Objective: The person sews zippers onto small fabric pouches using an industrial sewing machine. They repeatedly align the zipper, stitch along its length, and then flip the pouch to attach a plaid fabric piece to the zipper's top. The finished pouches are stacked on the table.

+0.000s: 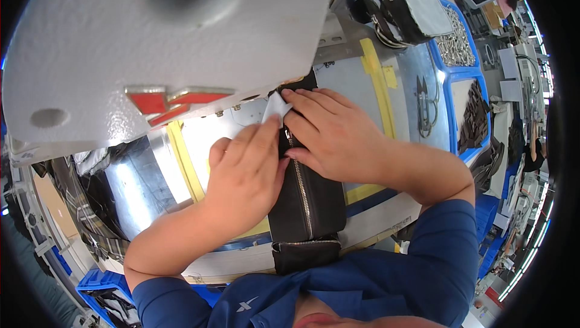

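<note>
Pressing a dark zipped bag point(305, 201) flat on a metal table point(356, 80) beneath a grey sewing machine point(163, 38).

Head view: left hand point(244, 174) laid flat on the bag's left side, fingers stretched, gripping nothing, fingertips touching a white tag point(276, 107) at the far end. Right hand point(329, 135) spread over the right side, fingers flat, also meeting the tag. Bag lying lengthwise at centre, near end hanging over the table edge. Scissors point(426, 107) well off right; blue trays point(462, 74) beyond.
</note>
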A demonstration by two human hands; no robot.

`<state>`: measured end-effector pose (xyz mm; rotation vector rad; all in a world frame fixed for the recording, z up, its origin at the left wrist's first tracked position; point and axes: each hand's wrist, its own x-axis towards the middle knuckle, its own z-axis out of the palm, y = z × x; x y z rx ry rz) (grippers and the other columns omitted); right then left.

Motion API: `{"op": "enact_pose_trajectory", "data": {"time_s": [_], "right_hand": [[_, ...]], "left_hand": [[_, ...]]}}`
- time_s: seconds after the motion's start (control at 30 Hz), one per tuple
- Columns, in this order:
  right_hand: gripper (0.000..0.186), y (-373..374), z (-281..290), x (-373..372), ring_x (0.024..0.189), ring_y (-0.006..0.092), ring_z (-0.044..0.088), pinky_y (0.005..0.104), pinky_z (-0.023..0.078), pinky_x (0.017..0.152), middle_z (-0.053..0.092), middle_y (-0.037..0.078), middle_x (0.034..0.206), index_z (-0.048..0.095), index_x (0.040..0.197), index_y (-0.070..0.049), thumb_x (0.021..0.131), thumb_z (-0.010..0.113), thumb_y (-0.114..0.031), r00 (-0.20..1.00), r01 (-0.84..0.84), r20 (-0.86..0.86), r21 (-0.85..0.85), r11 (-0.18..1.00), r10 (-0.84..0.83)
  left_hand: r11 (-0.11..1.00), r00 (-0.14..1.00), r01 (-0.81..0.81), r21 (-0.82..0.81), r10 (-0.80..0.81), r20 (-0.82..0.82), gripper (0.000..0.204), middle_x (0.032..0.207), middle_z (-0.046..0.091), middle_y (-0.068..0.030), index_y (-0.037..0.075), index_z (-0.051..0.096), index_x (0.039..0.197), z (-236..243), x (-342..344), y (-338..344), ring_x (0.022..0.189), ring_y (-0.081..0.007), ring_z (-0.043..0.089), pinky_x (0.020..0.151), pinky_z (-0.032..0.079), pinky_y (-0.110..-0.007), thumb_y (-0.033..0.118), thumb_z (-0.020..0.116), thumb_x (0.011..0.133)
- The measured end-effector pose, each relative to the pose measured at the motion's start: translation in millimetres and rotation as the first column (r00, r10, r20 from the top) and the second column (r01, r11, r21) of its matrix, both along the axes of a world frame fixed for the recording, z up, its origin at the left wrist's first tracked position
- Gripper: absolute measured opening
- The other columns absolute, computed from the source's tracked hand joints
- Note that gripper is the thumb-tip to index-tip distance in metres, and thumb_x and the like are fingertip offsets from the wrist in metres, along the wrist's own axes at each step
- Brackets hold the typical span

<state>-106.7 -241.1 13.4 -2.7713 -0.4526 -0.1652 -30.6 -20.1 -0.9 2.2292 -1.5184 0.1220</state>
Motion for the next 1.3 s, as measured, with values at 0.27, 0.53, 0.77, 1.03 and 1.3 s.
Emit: {"op": "enact_pose_trajectory", "data": {"time_s": [0.27,0.53,0.77,1.03,1.3], "right_hand": [[0.054,0,1,1,0.129,0.0387,0.062,0.0501,0.048,0.114,0.062,0.025,0.143,0.063,0.128,0.002,0.090,0.080,-0.032,1.000,-0.002,0.005,0.014,1.000,0.002],[0.058,-4,1,1,0.129,0.0382,0.062,0.0480,0.048,0.113,0.064,0.025,0.140,0.064,0.126,0.006,0.086,0.083,-0.031,1.000,-0.003,0.013,0.072,0.997,0.002],[0.059,-7,-2,-1,0.130,0.0372,0.062,0.0467,0.047,0.113,0.064,0.024,0.140,0.064,0.127,0.007,0.087,0.082,-0.033,1.000,0.004,0.023,0.086,0.996,-0.006],[0.058,-8,-5,0,0.131,0.0361,0.061,0.0452,0.047,0.113,0.064,0.023,0.141,0.064,0.128,0.005,0.089,0.081,-0.035,1.000,-0.001,0.015,0.102,0.995,-0.001],[0.058,-7,-4,-1,0.132,0.0357,0.061,0.0448,0.047,0.113,0.064,0.022,0.142,0.064,0.129,0.004,0.091,0.079,-0.036,1.000,0.000,0.000,0.070,0.998,0.000]], "left_hand": [[0.993,0.978,-0.100,0.057,0.088,0.190,0.061,0.140,0.063,-0.0138,0.000,0.071,0.131,0,-6,1,0.122,-0.0308,0.062,0.093,0.044,-0.044,0.024,0.084,0.076],[0.989,0.984,0.082,0.119,-0.099,0.149,0.088,0.148,0.059,-0.0256,-0.006,0.064,0.137,8,14,-5,0.141,-0.0404,0.056,0.119,0.042,-0.054,0.058,0.081,0.080],[0.981,0.988,0.128,0.143,-0.114,-0.104,0.120,0.153,0.052,-0.0305,-0.010,0.052,0.147,8,26,-10,0.137,-0.0499,0.054,0.118,0.043,-0.056,0.064,0.092,0.062],[0.970,0.986,0.139,0.198,-0.117,-0.119,0.120,0.156,0.050,-0.0295,-0.008,0.054,0.147,10,28,-12,0.140,-0.0497,0.051,0.119,0.042,-0.055,0.067,0.091,0.061],[0.975,0.984,0.148,0.163,-0.129,-0.121,0.116,0.154,0.050,-0.0307,-0.008,0.056,0.145,7,27,-12,0.139,-0.0494,0.053,0.118,0.043,-0.055,0.065,0.091,0.061]]}}
